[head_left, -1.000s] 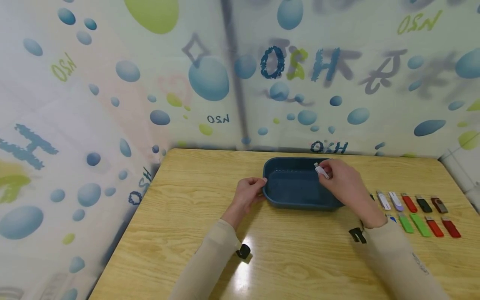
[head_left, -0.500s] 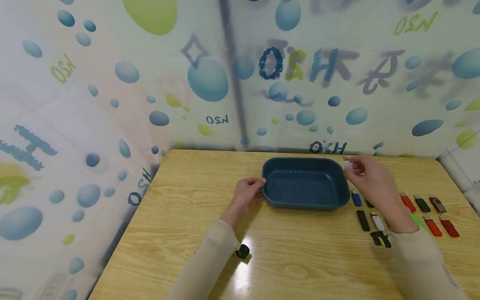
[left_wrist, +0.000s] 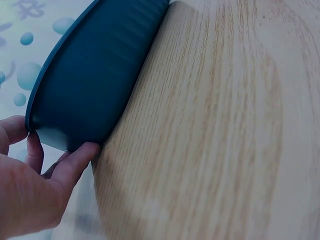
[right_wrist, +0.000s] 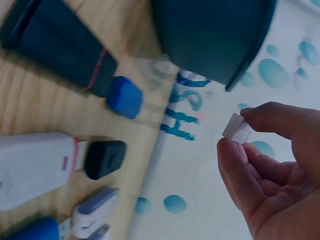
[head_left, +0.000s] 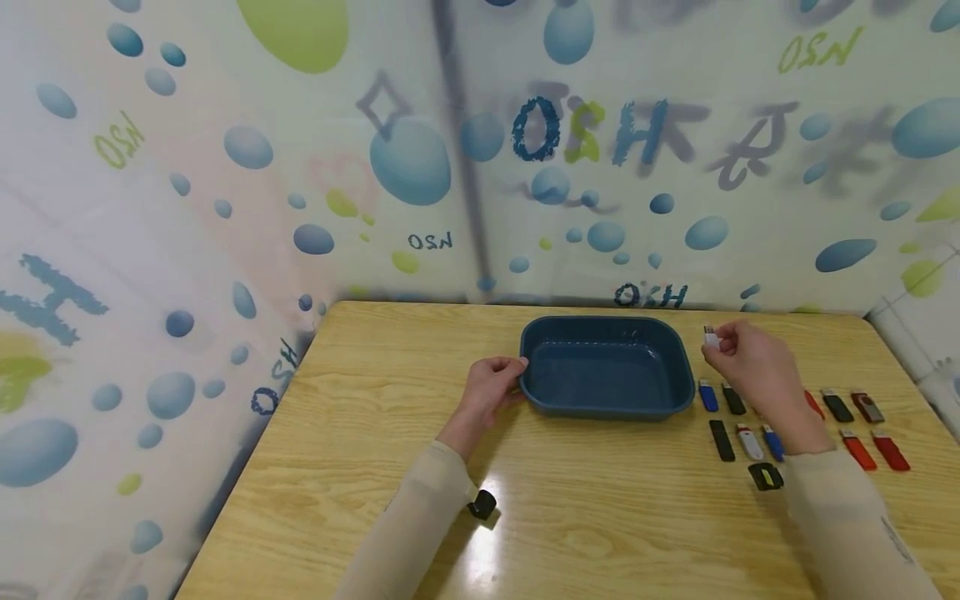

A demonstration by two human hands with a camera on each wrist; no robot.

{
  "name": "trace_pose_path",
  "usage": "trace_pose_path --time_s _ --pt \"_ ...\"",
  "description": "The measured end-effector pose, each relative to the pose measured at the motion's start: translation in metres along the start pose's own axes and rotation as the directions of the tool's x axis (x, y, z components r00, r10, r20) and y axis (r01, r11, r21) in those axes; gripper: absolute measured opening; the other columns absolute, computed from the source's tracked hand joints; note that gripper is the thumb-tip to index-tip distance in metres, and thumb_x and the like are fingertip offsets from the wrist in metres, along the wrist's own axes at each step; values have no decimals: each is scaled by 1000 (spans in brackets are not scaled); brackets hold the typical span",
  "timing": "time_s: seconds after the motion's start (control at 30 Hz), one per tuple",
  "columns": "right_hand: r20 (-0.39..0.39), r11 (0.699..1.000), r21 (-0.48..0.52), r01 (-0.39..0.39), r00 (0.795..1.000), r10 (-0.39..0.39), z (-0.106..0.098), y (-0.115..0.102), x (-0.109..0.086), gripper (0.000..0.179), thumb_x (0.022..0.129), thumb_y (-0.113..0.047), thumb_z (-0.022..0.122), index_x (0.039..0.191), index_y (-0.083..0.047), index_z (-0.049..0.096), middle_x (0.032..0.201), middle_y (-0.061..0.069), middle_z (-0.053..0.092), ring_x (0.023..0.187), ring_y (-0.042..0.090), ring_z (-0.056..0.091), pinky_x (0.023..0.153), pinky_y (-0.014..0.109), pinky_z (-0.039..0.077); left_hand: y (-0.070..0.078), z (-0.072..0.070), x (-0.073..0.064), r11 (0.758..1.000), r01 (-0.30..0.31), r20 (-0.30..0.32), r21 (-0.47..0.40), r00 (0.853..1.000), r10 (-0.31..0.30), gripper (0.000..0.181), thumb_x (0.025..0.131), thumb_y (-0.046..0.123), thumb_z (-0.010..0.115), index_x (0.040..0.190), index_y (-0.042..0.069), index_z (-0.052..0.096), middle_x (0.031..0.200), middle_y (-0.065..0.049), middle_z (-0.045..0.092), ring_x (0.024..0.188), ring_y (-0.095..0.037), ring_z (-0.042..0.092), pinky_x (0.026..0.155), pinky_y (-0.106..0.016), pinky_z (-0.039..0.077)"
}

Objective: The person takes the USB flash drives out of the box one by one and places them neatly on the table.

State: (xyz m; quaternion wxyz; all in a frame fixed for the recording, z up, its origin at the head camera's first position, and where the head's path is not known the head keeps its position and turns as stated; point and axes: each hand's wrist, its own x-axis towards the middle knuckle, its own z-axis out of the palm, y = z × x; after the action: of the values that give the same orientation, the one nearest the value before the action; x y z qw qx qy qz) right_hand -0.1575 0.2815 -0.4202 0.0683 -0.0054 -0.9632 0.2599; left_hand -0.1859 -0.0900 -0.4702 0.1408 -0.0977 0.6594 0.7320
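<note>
My left hand (head_left: 486, 392) grips the left end of a dark blue rectangular tub (head_left: 607, 412). In the left wrist view, its thumb is at the tub's rim and its fingers reach the wall and lower edge. Beyond the tub's right end, my right hand (head_left: 757, 362) pinches a white USB flash drive (right_wrist: 237, 128) between thumb and fingertips. The drive's metal plug (head_left: 708, 332) points away from me, toward the back wall. Most of its body is hidden by the fingers. Under and beside that hand lie more flash drives, among them a blue one (head_left: 708, 396).
Two rows of flash drives stand right of the tub: black (head_left: 722, 440), white with red (head_left: 749, 442), dark red (head_left: 891, 451) and others, some hidden by my right forearm. A patterned cloth wall (head_left: 420, 275) borders the wooden table (head_left: 390, 383) at the back.
My right hand has moved right with the white flash drive, from over the tub to beyond its right end. My left hand keeps its hold on the tub.
</note>
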Motion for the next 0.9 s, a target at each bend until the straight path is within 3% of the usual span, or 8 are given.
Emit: trace_pose_path --time_s 0.43,0.77,0.9 --pt "159 994 -74 -82 983 93 12 14 17 45 100 -23 65 119 18 60 97 25 67 72 30 60 62 44 52 -1 0 1 1000 5 -4 1 1000 -5 29 100 19 70 114 -6 68 104 -11 68 88 -17 70 80 -36 63" --pt "222 986 -147 -80 969 111 24 11 30 38 100 -20 64 110 17 64 86 21 68 68 29 59 62 42 52 0 0 0 1000 4 0 0 1000 -4 29 101 19 69 113 -7 67 103 -12 68 88 -18 70 80 -36 62" --pt "248 985 -156 -70 963 108 25 8 32 30 101 -19 62 84 5 66 70 12 60 63 26 55 59 38 45 0 0 1 1000 4 4 3 1000 -4 29 101 19 70 113 -7 68 103 -11 67 88 -17 69 81 -37 62"
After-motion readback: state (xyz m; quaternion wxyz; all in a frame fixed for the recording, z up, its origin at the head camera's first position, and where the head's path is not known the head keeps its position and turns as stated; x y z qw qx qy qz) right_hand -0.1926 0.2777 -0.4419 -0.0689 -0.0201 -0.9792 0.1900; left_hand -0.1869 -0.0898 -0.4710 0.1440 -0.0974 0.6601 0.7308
